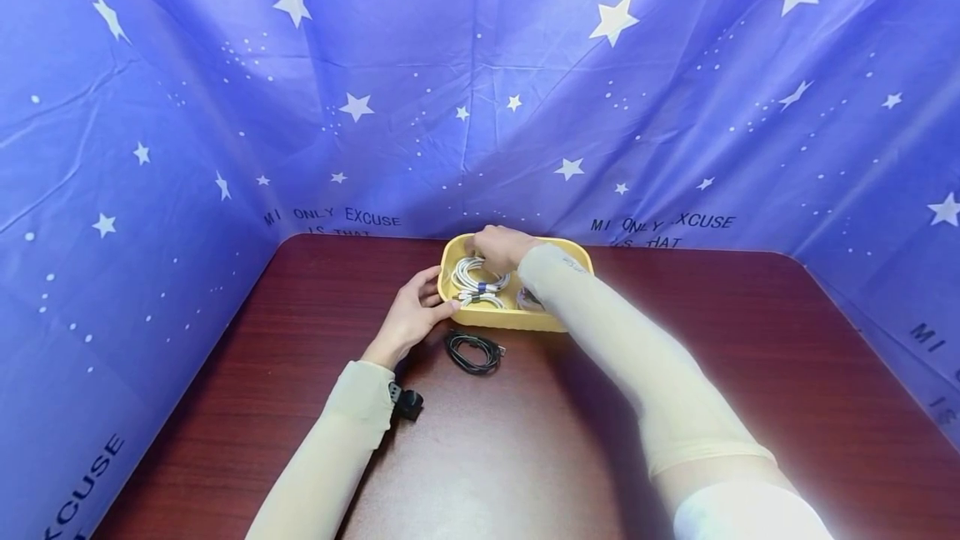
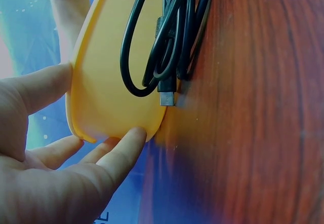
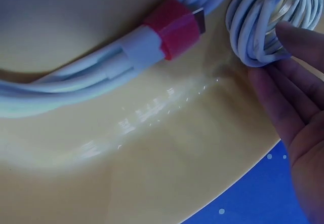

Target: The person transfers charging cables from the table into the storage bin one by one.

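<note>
A yellow basket point(image 1: 517, 321) stands at the back of the table, with several coiled cables inside. My left hand point(image 1: 411, 311) grips its left end, thumb at the front rim and fingers round the end wall. My right hand point(image 1: 501, 247) reaches in over the far rim; in the right wrist view its thumb and fingers pinch a white cable coil point(image 3: 248, 29) with a blue tie. Beside that lies another white cable point(image 3: 134, 49), bound by a red tie point(image 3: 174, 29). A black coiled cable point(image 1: 454, 352) with a metal plug point(image 2: 167, 98) lies on the table before the basket.
The dark red wooden table point(image 1: 750, 340) runs back to a blue curtain point(image 1: 465, 65) with white stars. Within the basket, a coil point(image 1: 527, 301) sits near the right forearm, partly hidden by the sleeve point(image 1: 622, 348). A black device point(image 1: 407, 403) is strapped at the left wrist.
</note>
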`<state>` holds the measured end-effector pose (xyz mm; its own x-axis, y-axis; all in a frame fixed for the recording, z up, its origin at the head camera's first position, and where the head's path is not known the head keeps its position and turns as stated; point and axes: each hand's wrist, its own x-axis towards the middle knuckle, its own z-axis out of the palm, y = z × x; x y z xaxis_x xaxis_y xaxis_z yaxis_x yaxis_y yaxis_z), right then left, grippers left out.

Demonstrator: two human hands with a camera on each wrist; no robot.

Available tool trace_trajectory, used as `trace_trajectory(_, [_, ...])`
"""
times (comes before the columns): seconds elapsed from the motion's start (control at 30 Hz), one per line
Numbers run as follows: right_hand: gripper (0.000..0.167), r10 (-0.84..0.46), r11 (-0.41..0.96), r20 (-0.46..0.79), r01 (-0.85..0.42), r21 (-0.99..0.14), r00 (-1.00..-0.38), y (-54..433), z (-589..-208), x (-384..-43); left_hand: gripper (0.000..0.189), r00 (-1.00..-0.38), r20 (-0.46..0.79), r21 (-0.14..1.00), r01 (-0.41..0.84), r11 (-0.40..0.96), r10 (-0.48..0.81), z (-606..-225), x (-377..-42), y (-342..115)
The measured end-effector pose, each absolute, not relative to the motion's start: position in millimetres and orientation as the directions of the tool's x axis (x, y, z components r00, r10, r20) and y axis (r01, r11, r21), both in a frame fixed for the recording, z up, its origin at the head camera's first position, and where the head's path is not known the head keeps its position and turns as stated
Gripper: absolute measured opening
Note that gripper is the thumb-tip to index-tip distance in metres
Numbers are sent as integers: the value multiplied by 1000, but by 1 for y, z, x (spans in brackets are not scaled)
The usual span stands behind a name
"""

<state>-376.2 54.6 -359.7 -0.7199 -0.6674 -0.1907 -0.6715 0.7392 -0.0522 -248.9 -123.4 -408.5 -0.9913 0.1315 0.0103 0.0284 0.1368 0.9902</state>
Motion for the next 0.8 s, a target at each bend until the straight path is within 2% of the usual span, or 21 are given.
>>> trace_trajectory(0.3, [31,-693,719,-154,-692,-69,-705,58,-359,-378,70,-992,10,989,29,146,128,-409,-249,-124])
trace_trajectory(0.63, [36,-695,719,-144,-685,-116,-705,60,-353,-379,72,-991,1,990,20,137,133,-408,-248,-124])
trace_trajectory(0.8, [39,-709,705,-122,-703,-99,-694,57,-344,-375,73,-990,8,989,28,144,138,-407,-248,-124])
